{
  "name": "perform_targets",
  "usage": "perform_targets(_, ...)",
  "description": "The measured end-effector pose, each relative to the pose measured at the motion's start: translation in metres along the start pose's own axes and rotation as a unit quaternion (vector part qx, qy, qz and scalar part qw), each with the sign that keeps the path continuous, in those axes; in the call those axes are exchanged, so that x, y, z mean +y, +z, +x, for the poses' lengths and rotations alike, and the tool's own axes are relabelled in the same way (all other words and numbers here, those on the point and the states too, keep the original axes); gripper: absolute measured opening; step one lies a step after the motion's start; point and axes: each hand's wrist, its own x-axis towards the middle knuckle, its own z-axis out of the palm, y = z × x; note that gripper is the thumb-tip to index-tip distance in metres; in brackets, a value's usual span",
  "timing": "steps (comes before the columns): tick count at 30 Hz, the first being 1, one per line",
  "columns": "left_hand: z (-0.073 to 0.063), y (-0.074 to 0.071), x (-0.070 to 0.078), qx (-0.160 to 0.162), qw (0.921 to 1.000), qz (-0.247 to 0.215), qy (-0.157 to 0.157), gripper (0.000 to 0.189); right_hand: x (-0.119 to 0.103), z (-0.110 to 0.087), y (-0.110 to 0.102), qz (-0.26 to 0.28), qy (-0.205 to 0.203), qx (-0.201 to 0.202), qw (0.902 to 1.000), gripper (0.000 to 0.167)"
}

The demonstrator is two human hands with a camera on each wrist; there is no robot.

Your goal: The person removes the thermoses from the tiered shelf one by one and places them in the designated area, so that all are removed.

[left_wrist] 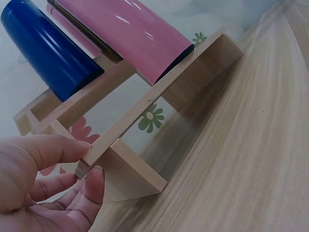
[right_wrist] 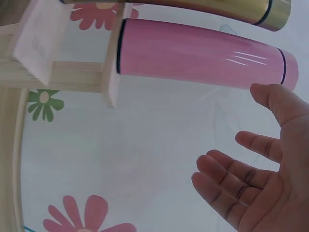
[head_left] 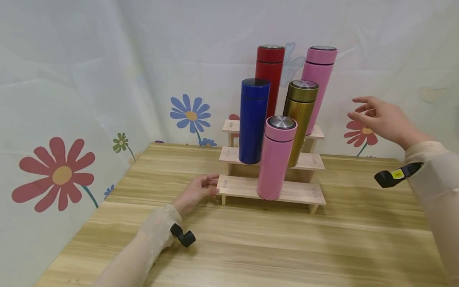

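Note:
A three-step wooden display stand (head_left: 236,187) bears several tall thermos bottles. On the top step are a red bottle (head_left: 269,75) at left and a pink bottle (head_left: 320,75) at right. The middle step carries a blue bottle (head_left: 254,123) and a gold bottle (head_left: 300,115). Another pink bottle (head_left: 277,163) stands upright on the lowest step, right of its middle. My left hand (head_left: 195,193) pinches the left end of that step, thumb (left_wrist: 60,151) above, a fingertip below. Raised to the right of the stand, my right hand (head_left: 383,119) holds nothing, fingers loosely bent and spread.
The stand sits towards the back of a wood-grain table (head_left: 287,247). Behind it hangs a pale cloth (head_left: 107,79) printed with flowers. Each wrist wears a black camera mount, the left one (head_left: 183,236) low over the table.

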Motion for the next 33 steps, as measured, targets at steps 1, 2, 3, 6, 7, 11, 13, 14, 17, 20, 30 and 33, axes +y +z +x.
perform_targets(1,-0.001,0.0,0.001,0.0,1.0,-0.004,0.0,0.059,-0.002,0.004,-0.003,-0.002,0.0,0.002,1.0,0.068)
perform_targets(2,-0.001,0.0,0.001,0.0,1.0,-0.006,0.0,0.058,-0.004,0.007,-0.007,0.001,0.0,0.003,1.0,0.069)
perform_targets(3,-0.001,-0.001,0.001,-0.001,1.0,-0.008,0.001,0.058,-0.006,0.01,-0.011,0.004,0.0,0.004,1.0,0.069)
perform_targets(6,-0.001,-0.001,0.003,-0.002,0.9999,-0.012,0.002,0.058,-0.014,0.02,-0.026,0.014,0.001,0.009,0.9999,0.073)
perform_targets(7,-0.001,-0.001,0.003,-0.002,0.9999,-0.014,0.001,0.058,-0.017,0.023,-0.031,0.02,-0.001,0.012,0.9997,0.074)
perform_targets(11,-0.001,-0.001,0.003,0.003,0.9999,-0.016,-0.002,0.059,-0.03,0.035,-0.044,0.041,-0.007,0.025,0.9988,0.078)
perform_targets(13,-0.002,-0.002,0.002,0.008,0.9998,-0.017,-0.005,0.059,-0.037,0.04,-0.048,0.051,-0.009,0.028,0.9983,0.078)
perform_targets(14,-0.002,-0.002,0.001,0.009,0.9998,-0.018,-0.006,0.059,-0.04,0.042,-0.049,0.053,-0.008,0.03,0.9981,0.078)
perform_targets(17,-0.003,-0.002,0.0,0.01,0.9997,-0.023,-0.006,0.059,-0.049,0.049,-0.052,0.061,-0.006,0.036,0.9975,0.078)
perform_targets(20,-0.002,-0.001,-0.002,0.005,0.9997,-0.025,-0.001,0.059,-0.057,0.054,-0.053,0.067,-0.005,0.04,0.997,0.078)
perform_targets(30,-0.001,0.003,-0.003,0.005,0.9996,-0.028,0.0,0.058,-0.07,0.067,-0.044,0.128,0.015,0.037,0.991,0.083)
perform_targets(33,-0.002,0.004,-0.002,0.009,0.9996,-0.026,-0.002,0.057,-0.071,0.071,-0.041,0.14,0.015,0.039,0.9893,0.085)
